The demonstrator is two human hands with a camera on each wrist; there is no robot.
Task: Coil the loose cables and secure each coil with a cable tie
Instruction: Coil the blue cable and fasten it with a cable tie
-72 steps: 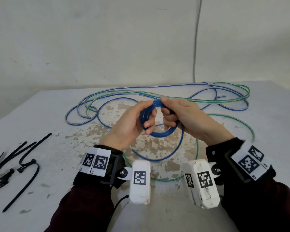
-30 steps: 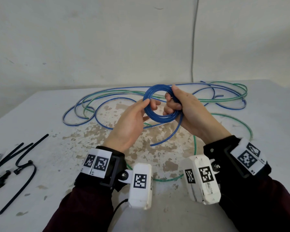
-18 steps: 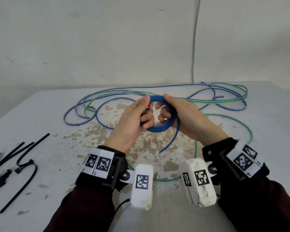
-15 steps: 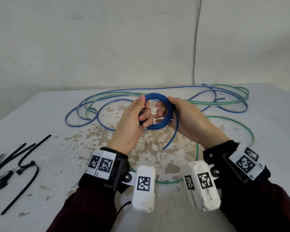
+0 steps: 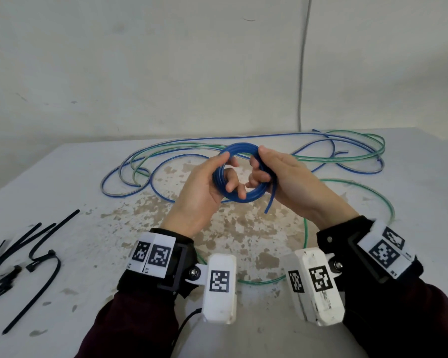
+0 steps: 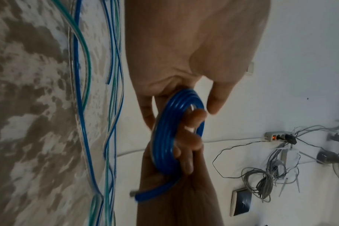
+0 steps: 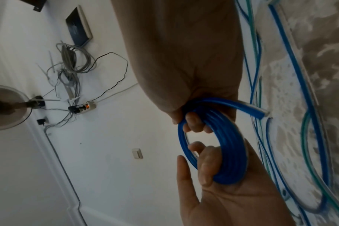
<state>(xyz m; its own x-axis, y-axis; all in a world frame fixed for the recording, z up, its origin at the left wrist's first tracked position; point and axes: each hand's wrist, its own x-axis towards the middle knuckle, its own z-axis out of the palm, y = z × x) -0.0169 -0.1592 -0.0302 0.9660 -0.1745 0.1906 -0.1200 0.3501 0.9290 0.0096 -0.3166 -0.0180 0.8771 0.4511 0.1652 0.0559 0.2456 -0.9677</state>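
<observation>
A small coil of blue cable (image 5: 239, 196) is held upright above the table between both hands. My left hand (image 5: 229, 174) grips its left side, fingers curled through the ring (image 7: 207, 160). My right hand (image 5: 256, 166) grips the right side, with fingers hooked through the coil (image 7: 194, 123) and thumb on top. A short free end (image 5: 269, 204) hangs down from the right hand and is also seen as a tail (image 6: 155, 192). Black cable ties (image 5: 36, 254) lie at the table's left edge, far from both hands.
Long loose blue and green cables (image 5: 347, 156) sprawl in loops across the far half of the worn white table (image 5: 243, 236); a green strand (image 5: 305, 236) runs under my wrists. A wall stands just behind the table.
The hanging blue loop has been wound onto the coil, leaving only a short tail. Both hands kept hold and shifted their fingers round the ring.
</observation>
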